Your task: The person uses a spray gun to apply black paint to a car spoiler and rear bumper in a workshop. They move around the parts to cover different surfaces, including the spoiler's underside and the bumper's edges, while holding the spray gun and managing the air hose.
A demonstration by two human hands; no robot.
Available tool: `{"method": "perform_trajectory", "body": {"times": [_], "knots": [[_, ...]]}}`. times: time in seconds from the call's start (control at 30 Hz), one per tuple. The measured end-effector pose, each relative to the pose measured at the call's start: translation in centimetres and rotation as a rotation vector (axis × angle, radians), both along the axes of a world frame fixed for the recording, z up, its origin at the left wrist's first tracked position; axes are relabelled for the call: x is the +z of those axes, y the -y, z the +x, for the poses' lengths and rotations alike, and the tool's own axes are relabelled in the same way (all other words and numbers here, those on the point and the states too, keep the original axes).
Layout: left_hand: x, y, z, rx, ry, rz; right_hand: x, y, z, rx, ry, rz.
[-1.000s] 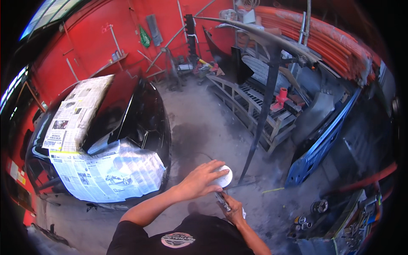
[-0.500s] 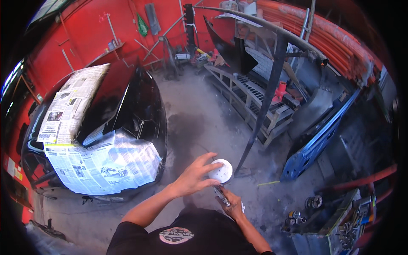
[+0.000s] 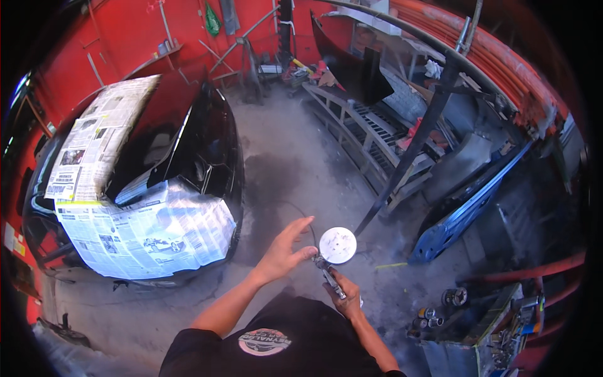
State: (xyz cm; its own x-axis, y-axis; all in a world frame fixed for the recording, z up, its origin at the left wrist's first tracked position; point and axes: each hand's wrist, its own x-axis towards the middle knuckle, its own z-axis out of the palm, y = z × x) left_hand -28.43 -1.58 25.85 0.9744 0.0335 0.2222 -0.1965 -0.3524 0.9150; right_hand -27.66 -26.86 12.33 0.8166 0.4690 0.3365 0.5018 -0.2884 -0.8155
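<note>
My right hand (image 3: 346,298) is wrapped round the grip of a metal spray gun (image 3: 330,277), in front of my body. On top of the gun sits a cup with a round white lid (image 3: 338,245), its surface smudged. My left hand (image 3: 282,252) is just left of the cup, fingers spread and thumb toward the gun's front. A small gap seems to part the left hand from the lid. A thin dark hose (image 3: 300,212) curves over the floor beyond the left hand.
At left stands a dark car (image 3: 213,135) partly masked with newspaper (image 3: 157,242). A slanted dark post (image 3: 408,154) rises ahead, beside a metal rack (image 3: 370,147) and a blue panel (image 3: 461,210). Several cans (image 3: 429,317) and a cluttered metal stand (image 3: 471,339) are at lower right.
My left hand has come off the white lid and moved slightly left, its fingers now spread. The spray gun has shifted a little to the right, and the view has turned slightly.
</note>
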Motion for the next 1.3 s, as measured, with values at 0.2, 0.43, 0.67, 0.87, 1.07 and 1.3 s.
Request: {"method": "perform_trajectory", "body": {"times": [0.2, 0.43, 0.67, 0.87, 1.07, 1.3], "knots": [[-11.6, -5.1, 0.9, 0.045, -0.185, 0.022, 1.4, -2.1, 0.5, -0.058, -0.029, -0.088], [-30.5, -10.1, -2.4, 0.018, -0.47, 0.179, 1.2, -5.7, 1.0, -0.107, -0.084, -0.103], [-44.1, -14.0, -8.3, -0.074, -0.649, 0.381, 1.3, -6.7, 0.4, -0.155, -0.1, -0.122], [-51.3, -17.2, -11.4, -0.089, -0.738, 0.506, 1.5, -5.3, 0.3, -0.206, -0.132, -0.108], [-47.5, -15.9, -7.4, -0.248, -0.819, 0.538, 1.2, -1.7, 1.5, -0.202, -0.133, -0.038], [-41.2, -12.3, -2.9, -0.258, -0.739, 0.687, -0.1, 5.9, 4.8, -0.167, -0.04, 0.082]]}}
